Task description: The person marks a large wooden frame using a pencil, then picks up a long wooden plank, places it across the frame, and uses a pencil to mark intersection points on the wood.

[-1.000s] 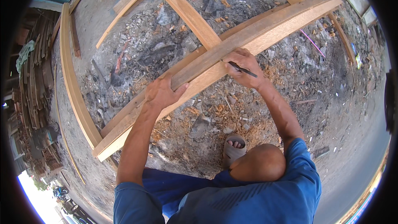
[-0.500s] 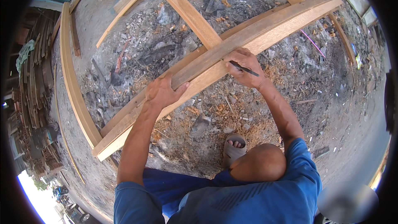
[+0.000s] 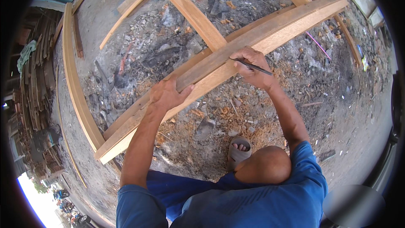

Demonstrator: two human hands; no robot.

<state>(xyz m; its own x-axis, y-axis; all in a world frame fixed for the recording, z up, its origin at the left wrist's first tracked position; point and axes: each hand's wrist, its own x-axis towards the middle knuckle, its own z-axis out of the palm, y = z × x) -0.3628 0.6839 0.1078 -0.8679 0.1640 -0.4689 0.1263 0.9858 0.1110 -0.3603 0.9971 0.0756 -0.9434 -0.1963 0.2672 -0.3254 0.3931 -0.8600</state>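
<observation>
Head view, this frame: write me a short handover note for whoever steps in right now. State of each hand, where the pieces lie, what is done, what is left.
Left hand: flat on the long curved plank, pressing on its edge; holds nothing.
Right hand: grips a dark pencil, tip toward the plank's lower edge.
The plank lies slantwise over a crossing plank; a second long strip lies along its upper side. Another curved plank lies at the left. The ground is strewn with wood chips.
Done: plank laid across and steadied. No pencil line can be made out.
Left: probably marking the plank; whether any is already marked I cannot tell.
</observation>
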